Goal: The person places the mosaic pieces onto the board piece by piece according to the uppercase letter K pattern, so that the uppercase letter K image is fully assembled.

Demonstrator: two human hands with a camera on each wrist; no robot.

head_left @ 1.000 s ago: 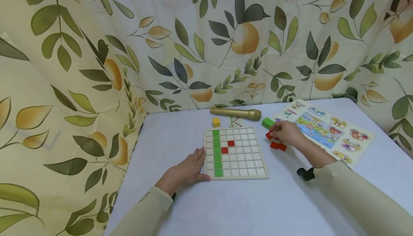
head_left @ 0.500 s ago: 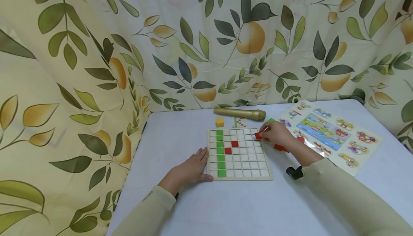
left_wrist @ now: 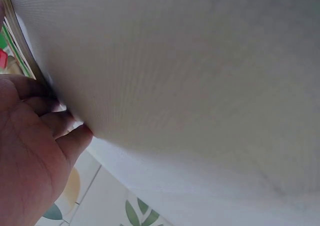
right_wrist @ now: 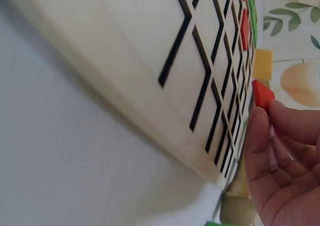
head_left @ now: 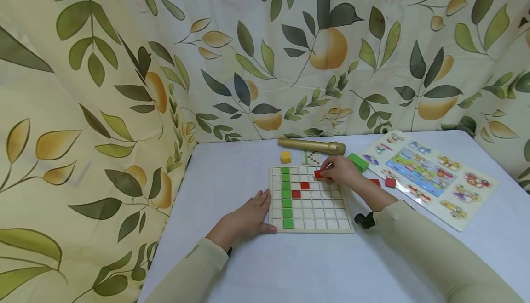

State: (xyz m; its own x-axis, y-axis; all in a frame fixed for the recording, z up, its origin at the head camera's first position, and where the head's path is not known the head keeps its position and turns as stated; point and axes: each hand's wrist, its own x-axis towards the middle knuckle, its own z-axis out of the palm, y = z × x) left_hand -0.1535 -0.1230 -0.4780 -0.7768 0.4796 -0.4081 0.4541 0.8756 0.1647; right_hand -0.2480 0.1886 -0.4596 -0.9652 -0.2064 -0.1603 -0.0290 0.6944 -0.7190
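Observation:
A white grid board (head_left: 314,230) lies on the table, a column of green tiles (head_left: 287,194) along its left part and two red tiles (head_left: 296,194) set diagonally. My right hand (head_left: 342,170) pinches another red tile (right_wrist: 262,94) between thumb and fingers over the board's upper right area. At the board's left edge my left hand (head_left: 245,215) rests with its fingers straight, thumb by the lower left corner. In the left wrist view the left hand (left_wrist: 35,141) shows its palm side against the board's edge.
A yellow block (head_left: 285,157), a pattern card (head_left: 310,157) and a gold microphone (head_left: 311,146) lie behind the board. To the right are green blocks (head_left: 358,162), loose red tiles (head_left: 390,182) and a picture puzzle board (head_left: 468,206).
My right hand has carried one red tile leftward from the loose pieces at the right to above the grid board. The left hand stays at the board's edge. The head view has shifted slightly.

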